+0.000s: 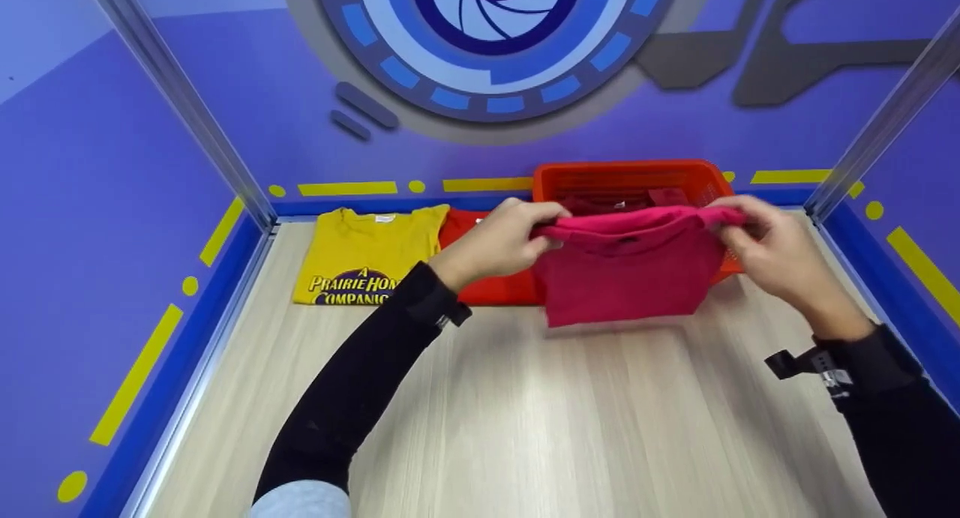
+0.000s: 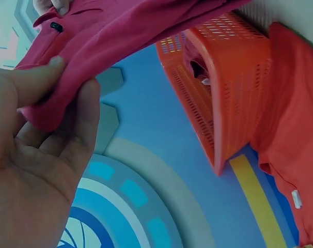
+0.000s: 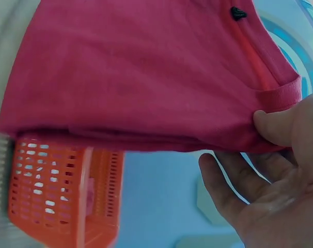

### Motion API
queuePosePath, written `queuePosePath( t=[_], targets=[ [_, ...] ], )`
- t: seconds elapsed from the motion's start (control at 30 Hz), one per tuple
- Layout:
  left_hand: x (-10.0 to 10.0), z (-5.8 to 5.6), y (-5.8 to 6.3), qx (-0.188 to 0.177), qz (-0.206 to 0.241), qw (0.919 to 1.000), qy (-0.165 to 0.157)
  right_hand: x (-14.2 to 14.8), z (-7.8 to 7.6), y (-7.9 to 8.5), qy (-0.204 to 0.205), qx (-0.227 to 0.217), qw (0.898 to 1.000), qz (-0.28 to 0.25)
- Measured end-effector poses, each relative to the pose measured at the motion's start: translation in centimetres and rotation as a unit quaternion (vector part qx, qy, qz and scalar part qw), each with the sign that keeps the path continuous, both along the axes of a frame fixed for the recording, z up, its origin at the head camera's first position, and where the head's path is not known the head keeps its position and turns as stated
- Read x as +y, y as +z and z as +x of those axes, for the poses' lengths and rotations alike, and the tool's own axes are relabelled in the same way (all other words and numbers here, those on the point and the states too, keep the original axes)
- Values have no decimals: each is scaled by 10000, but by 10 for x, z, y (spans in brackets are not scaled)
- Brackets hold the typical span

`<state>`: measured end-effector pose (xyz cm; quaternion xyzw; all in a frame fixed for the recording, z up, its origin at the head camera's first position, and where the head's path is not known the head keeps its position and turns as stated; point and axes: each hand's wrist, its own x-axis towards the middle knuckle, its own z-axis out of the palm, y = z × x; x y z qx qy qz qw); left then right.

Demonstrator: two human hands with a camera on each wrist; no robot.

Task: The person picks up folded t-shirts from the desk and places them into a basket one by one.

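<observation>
Left hand [image 1: 504,239], right hand [image 1: 776,252]: I'm pinching pink shirt [image 1: 630,274] by top corners, thumbs closed over fabric, near orange basket [image 2: 244,85].

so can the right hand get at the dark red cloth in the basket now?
Probably not: the right hand pinches the pink shirt, which hangs in front of the orange basket and partly hides the dark red cloth. Shirt aside, the basket's open top should leave a way in.
</observation>
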<state>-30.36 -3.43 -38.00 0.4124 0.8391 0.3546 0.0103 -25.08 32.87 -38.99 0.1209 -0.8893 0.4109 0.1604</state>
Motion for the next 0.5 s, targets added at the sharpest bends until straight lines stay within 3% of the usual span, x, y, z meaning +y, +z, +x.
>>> queuePosePath(
  t=[0.23, 0.3, 0.4, 0.5],
  targets=[
    [18, 8, 17, 82, 89, 9995, -297, 24, 3, 14, -309, -100, 9981, -521],
    [23, 10, 21, 143, 136, 9992, -335, 30, 5, 17, -324, -72, 9956, -877],
    [32, 9, 26, 202, 190, 9990, -352, 35, 7, 20, -97, -30, 9843, -1762],
    [40, 3, 29, 200, 262, 9989, -324, 37, 3, 24, 184, 22, 9635, -2671]
  ],
)
